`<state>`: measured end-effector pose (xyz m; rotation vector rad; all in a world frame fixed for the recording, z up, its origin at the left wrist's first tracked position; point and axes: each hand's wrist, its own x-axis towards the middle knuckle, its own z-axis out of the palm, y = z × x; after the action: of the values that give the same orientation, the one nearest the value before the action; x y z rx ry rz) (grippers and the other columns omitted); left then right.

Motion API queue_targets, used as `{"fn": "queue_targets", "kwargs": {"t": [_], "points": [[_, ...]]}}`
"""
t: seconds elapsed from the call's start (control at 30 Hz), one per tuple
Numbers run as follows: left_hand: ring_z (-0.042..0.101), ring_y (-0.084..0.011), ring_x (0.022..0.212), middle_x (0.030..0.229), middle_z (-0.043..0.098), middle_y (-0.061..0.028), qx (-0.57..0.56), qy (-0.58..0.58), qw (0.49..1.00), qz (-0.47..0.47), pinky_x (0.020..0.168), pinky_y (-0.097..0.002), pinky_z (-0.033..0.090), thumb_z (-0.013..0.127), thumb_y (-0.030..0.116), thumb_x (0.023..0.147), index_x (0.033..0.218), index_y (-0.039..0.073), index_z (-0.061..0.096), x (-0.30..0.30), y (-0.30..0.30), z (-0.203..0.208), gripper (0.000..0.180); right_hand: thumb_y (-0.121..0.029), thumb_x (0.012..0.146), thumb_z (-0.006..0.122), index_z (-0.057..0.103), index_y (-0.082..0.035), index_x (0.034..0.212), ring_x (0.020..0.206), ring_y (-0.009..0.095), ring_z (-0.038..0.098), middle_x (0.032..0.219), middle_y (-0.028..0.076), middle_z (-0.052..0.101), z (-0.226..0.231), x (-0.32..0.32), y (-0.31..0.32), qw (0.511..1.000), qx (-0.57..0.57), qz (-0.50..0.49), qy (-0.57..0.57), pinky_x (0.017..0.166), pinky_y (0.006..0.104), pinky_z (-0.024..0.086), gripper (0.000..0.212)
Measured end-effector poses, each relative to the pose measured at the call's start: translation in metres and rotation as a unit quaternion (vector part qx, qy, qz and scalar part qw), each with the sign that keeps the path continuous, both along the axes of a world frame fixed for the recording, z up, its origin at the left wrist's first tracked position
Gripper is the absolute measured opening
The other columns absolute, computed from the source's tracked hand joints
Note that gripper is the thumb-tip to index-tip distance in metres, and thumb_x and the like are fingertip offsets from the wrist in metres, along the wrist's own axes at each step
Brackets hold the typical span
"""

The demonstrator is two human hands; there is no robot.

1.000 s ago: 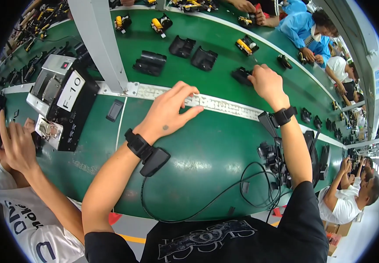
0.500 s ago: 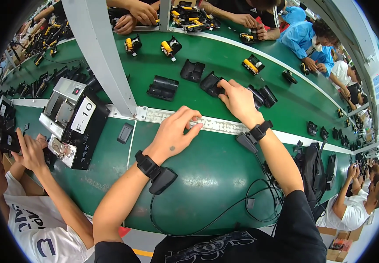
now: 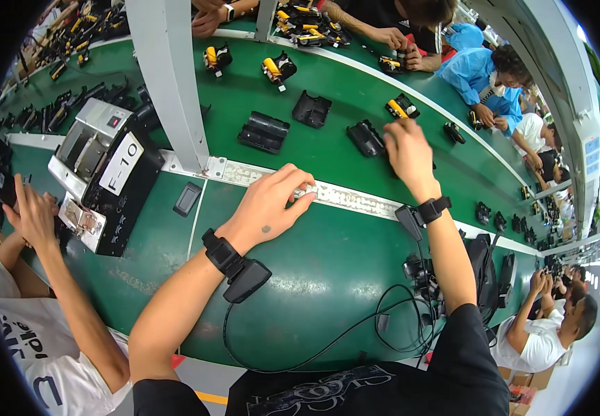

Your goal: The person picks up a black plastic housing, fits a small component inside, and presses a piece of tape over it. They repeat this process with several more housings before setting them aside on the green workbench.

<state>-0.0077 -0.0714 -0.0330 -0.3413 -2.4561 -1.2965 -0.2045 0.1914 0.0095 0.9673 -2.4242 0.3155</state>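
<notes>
My left hand (image 3: 268, 209) rests on the perforated metal rail (image 3: 362, 202), its fingers lightly curved and the thumb apart, with nothing in it. My right hand (image 3: 411, 158) reaches past the rail over the green work surface; its fingers are blurred, so a hold on anything cannot be made out. Just left of those fingers lies a black half-shell casing (image 3: 366, 139). Most of what lies under the right hand is hidden. Farther left sit another black casing (image 3: 264, 132) and a smaller black casing (image 3: 312, 109). A casing with a yellow part (image 3: 402, 107) lies beyond my right fingers.
A white post (image 3: 168, 83) rises beside a metal-and-black machine (image 3: 109, 173) at left. A small black rectangular piece (image 3: 187, 200) lies near it. Black cable (image 3: 300, 364) loops across the near table. Co-workers sit left, right and opposite; two yellow-cored assemblies (image 3: 279, 68) stand farther back.
My right hand has left the casing it touched and moved right. That casing now lies farther right and turned. My left hand stays at the rail; the view has shifted slightly.
</notes>
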Motion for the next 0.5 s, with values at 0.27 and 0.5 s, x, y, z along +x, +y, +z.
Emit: {"fn": "queue_targets", "kwargs": {"t": [0.27,0.5], "points": [[0.07,-0.0298,0.084,0.099,0.069,-0.0092,0.052,0.012,0.997,0.049,0.073,-0.042,0.055,0.074,0.012,0.099,0.105,0.005,0.068,0.002,-0.003,-0.005,0.012,-0.021,0.101,0.072,0.076,-0.009,0.111,0.095,0.031,0.072,0.103,0.013,0.07,-0.007,0.039,-0.119,0.982,-0.047,0.127,-0.134,0.079,0.0415,0.058,0.017],[0.07,-0.0323,0.093,0.118,0.067,-0.0093,0.052,0.122,0.968,0.212,0.074,-0.0433,0.06,0.072,0.007,0.097,0.112,0.006,0.07,-0.007,-0.012,0.0,0.015,-0.022,0.1,0.073,0.076,-0.012,0.114,0.094,0.031,0.073,0.108,0.009,0.07,-0.01,0.026,-0.12,0.993,-0.035,0.065,-0.091,0.079,0.0426,0.059,0.017]]}}
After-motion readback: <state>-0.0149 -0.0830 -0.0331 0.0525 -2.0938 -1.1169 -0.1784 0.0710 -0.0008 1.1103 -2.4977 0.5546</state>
